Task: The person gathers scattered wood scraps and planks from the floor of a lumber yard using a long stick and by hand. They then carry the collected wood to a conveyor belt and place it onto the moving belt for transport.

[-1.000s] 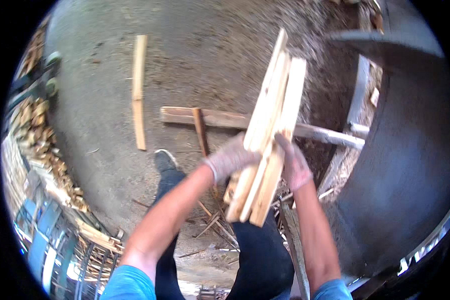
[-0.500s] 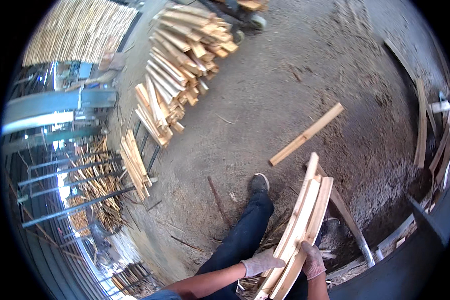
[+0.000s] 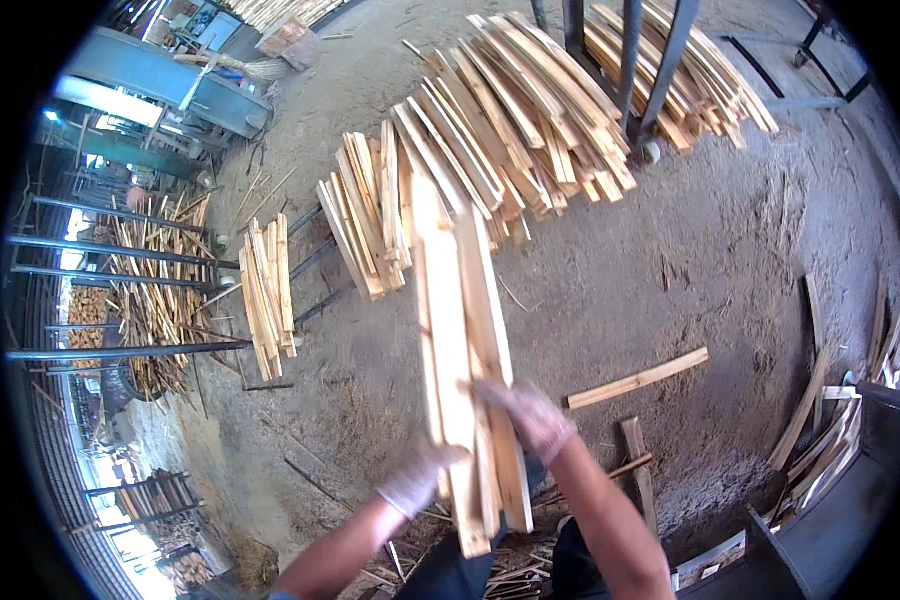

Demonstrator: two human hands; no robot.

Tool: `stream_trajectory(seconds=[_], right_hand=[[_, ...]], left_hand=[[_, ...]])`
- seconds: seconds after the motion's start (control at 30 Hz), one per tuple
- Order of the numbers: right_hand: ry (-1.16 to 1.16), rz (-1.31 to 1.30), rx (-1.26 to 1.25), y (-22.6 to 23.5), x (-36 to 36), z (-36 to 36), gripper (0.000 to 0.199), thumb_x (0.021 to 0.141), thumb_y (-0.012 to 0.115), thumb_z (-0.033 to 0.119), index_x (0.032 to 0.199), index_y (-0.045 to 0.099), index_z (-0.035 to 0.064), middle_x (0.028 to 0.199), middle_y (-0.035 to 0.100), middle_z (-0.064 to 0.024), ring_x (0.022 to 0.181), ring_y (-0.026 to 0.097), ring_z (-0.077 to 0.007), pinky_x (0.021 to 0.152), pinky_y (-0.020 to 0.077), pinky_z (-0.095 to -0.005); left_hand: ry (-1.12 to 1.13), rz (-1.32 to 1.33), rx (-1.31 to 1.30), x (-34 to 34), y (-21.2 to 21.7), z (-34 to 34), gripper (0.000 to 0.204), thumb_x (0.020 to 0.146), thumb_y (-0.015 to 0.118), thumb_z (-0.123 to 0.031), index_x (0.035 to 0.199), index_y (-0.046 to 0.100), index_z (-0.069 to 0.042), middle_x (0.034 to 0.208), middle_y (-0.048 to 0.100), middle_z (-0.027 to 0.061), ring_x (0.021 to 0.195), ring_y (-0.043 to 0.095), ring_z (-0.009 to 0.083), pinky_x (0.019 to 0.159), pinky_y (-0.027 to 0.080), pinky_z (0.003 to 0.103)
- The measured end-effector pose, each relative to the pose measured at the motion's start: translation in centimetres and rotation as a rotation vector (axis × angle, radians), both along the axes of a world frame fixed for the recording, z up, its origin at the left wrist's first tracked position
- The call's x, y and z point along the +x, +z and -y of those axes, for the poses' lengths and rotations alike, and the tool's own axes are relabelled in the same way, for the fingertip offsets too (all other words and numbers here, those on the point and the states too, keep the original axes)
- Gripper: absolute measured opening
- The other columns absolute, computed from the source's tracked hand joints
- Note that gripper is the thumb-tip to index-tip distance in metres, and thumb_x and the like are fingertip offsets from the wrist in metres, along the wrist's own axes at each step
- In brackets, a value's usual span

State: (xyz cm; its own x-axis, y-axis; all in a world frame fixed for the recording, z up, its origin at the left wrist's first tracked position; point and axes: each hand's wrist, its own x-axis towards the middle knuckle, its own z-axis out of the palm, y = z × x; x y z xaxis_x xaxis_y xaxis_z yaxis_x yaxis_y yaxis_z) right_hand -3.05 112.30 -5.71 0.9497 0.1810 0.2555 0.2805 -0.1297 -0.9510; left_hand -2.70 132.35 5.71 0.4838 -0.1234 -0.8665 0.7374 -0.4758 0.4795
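Observation:
Several pale wooden planks [image 3: 452,345] are held together as a bundle in front of me, their long sides running away from my body. My left hand [image 3: 418,480], in a light work glove, grips the bundle's left side near its close end. On the right side, a little farther along, my gloved right hand [image 3: 530,415] is closed round the planks. The far ends of the bundle are smeared by motion and overlap the view of a long row of stacked planks [image 3: 480,130]. My fingers are partly hidden behind the wood.
A small plank stack [image 3: 267,295] lies on metal bars at left, near a heap of thin sticks [image 3: 155,290]. One loose plank [image 3: 638,378] lies on the dirt floor at right. Metal posts [image 3: 630,60] stand among the far stacks. Wood scraps [image 3: 830,440] lie beside a metal edge.
The plank bundle has swung from low right to the middle, raised and pointing at the stacked row. Both hands moved with it, still gripping. My view has turned, showing more of the row.

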Motion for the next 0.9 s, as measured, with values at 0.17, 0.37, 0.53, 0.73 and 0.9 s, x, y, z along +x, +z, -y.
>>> stream_trajectory(seconds=[0.17,0.37,0.53,0.73,0.9], right_hand=[[-0.126,-0.76,0.217,3.6,22.2,-0.6,0.071,0.096,0.056,0.044,0.15,0.043,-0.0002,0.143,0.055,-0.0272,0.126,0.06,-0.0406,0.109,0.0476,-0.0489],[-0.283,-0.704,-0.383,-2.0,13.3,1.0,0.065,0.095,0.063,0.045,0.142,0.048,0.0029,0.114,0.069,-0.0293,0.107,0.065,-0.0486,0.09,0.0512,-0.0528],[-0.036,-1.479,-0.75,-0.3,-20.7,9.9,0.066,0.087,0.062,0.062,0.129,0.067,0.0106,0.123,0.068,-0.027,0.119,0.063,-0.0437,0.101,0.0505,-0.0514],[-0.252,-1.853,-0.62,12.5,-49.0,16.2,0.035,0.097,0.055,0.031,0.118,0.07,0.0068,0.12,0.069,-0.0135,0.111,0.066,-0.0303,0.09,0.0553,-0.041],[-0.101,-1.631,-0.458,21.1,-43.8,11.6,0.043,0.097,0.051,0.039,0.121,0.07,0.0081,0.128,0.066,-0.0193,0.117,0.064,-0.0359,0.096,0.0533,-0.0453]], left_hand=[[0.113,0.186,-0.065,18.9,2.9,1.4,0.076,0.081,0.077,-0.041,0.137,0.052,0.005,0.137,0.056,0.0264,0.138,0.046,0.0356,0.119,0.034,0.05],[-0.178,0.512,0.359,13.5,-9.0,-6.9,0.075,0.091,0.065,-0.037,0.152,0.041,0.0,0.114,0.068,0.0192,0.102,0.066,0.0363,0.09,0.051,0.051],[-0.339,-0.279,0.554,-10.2,-4.6,-17.8,0.083,0.087,0.063,-0.052,0.151,0.041,-0.003,0.137,0.059,0.0293,0.13,0.055,0.0449,0.109,0.043,0.047],[-0.165,-0.405,0.465,-17.5,-6.7,-22.9,0.067,0.09,0.063,-0.045,0.141,0.05,-0.004,0.118,0.063,0.0194,0.108,0.058,0.0356,0.092,0.048,0.045],[-0.043,0.019,0.29,-12.0,-6.1,-18.9,0.047,0.093,0.067,-0.032,0.13,0.059,-0.005,0.104,0.065,0.0097,0.089,0.059,0.0244,0.079,0.051,0.04]])
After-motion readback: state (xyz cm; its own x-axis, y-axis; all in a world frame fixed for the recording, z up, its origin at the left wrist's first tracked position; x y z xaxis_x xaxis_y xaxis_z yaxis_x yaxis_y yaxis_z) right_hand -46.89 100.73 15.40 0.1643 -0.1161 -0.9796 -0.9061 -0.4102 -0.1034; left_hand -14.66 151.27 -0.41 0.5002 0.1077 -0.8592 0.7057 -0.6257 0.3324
